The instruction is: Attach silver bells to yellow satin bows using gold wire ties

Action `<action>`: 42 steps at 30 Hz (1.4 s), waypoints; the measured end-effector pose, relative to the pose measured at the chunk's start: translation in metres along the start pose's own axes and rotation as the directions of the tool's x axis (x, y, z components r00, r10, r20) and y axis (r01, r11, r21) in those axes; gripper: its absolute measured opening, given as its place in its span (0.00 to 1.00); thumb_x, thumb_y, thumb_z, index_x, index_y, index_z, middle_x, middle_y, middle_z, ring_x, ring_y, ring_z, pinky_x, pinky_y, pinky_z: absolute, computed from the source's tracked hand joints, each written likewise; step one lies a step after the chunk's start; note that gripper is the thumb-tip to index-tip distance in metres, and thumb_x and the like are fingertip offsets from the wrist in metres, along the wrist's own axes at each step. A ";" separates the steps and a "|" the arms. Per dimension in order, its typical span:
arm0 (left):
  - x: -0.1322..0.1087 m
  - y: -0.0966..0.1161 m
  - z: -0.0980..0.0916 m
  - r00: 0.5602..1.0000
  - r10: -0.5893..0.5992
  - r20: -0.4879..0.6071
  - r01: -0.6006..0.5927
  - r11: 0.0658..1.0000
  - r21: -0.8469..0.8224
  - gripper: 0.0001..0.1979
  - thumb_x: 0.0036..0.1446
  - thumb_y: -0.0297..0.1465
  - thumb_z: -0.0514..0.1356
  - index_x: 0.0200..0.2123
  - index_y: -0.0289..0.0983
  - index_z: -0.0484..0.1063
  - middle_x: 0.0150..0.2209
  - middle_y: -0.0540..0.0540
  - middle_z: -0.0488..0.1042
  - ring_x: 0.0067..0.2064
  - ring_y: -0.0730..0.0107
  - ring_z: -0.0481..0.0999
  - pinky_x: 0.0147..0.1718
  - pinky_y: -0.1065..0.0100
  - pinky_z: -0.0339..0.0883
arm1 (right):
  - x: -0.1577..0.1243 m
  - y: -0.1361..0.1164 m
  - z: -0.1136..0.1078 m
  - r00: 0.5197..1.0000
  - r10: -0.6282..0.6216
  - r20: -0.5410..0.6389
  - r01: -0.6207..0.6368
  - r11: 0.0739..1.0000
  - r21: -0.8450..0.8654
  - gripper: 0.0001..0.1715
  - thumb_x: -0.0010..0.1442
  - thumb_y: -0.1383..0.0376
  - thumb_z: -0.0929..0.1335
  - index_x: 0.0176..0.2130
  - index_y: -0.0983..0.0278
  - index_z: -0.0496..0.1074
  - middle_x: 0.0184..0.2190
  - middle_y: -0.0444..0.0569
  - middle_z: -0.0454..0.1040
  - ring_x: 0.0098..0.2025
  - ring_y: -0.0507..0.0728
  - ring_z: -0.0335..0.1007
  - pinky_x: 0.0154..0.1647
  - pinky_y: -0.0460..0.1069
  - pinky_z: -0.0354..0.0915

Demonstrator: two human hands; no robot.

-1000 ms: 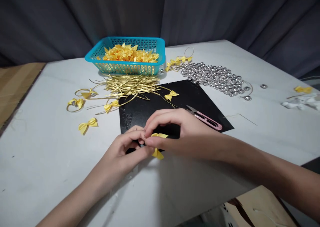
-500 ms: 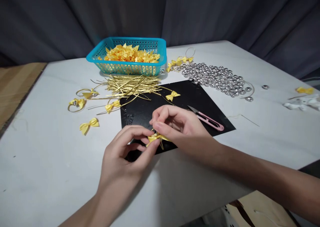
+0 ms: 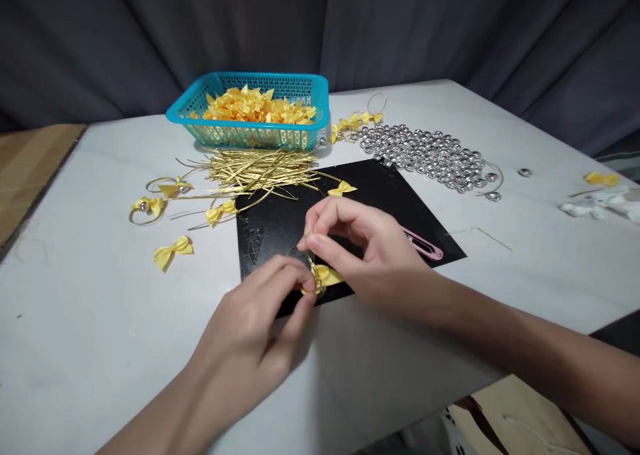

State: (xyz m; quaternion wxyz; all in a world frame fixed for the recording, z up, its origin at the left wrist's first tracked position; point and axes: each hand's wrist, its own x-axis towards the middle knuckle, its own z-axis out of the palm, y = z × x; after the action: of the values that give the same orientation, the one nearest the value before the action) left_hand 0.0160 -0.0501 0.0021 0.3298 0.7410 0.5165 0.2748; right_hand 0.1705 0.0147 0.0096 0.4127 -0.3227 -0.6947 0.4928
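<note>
Between thumb and fingers, my left hand [image 3: 273,315] pinches a yellow ribbon bow [image 3: 327,277] just above the near edge of the black mat [image 3: 280,223]. A gold tie [image 3: 313,266] loops up from the bow's middle. My right hand [image 3: 357,238] is closed in a pinch on the thin end of that tie, up and to the right of my left fingers. Part of the bow is hidden by my left fingertips. Pink-handled thread snips [image 3: 425,245] lie on the mat behind my right hand, their blades covered by it.
A blue basket [image 3: 250,127] of yellow bows stands at the back, with a pile of gold ties [image 3: 263,169] before it. Silver beads [image 3: 425,151] spread to the right. Loose bows [image 3: 173,251] lie on the left. A white object [image 3: 600,203] sits far right.
My left fingers have shifted their hold on the bow and now close over its middle and left side. My right hand has risen slightly, covering the snips' blades.
</note>
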 end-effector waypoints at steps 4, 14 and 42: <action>0.000 -0.003 0.003 0.997 -0.041 0.061 0.043 0.999 -0.029 0.07 0.61 0.25 0.49 0.32 0.40 0.64 0.38 0.50 0.68 0.37 0.71 0.69 0.38 0.68 0.62 | 0.005 0.001 -0.004 0.997 0.082 -0.008 -0.080 0.980 0.181 0.09 0.60 0.73 0.63 0.29 0.65 0.59 0.30 0.43 0.65 0.31 0.49 0.71 0.32 0.45 0.66; 0.006 -0.001 0.002 0.960 -0.262 0.098 0.262 0.965 0.022 0.06 0.58 0.30 0.51 0.28 0.40 0.63 0.29 0.53 0.67 0.30 0.70 0.67 0.29 0.68 0.58 | 0.009 -0.018 -0.012 0.980 0.195 -0.027 -0.187 0.966 0.176 0.14 0.63 0.75 0.61 0.27 0.64 0.58 0.22 0.39 0.67 0.25 0.46 0.72 0.27 0.40 0.66; 0.013 -0.009 -0.010 0.915 -0.361 0.182 0.384 0.637 -0.669 0.05 0.51 0.27 0.53 0.26 0.39 0.67 0.24 0.51 0.62 0.26 0.73 0.62 0.26 0.71 0.58 | 0.008 0.008 -0.022 0.947 0.314 0.068 -0.321 0.933 0.164 0.11 0.60 0.63 0.67 0.30 0.64 0.60 0.21 0.37 0.63 0.19 0.45 0.57 0.26 0.44 0.64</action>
State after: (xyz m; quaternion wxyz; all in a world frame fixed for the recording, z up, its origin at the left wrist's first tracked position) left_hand 0.0067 -0.0338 0.0024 0.6394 0.4452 0.5119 0.3617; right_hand 0.1867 0.0333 0.0082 0.3398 -0.3836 -0.5963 0.6179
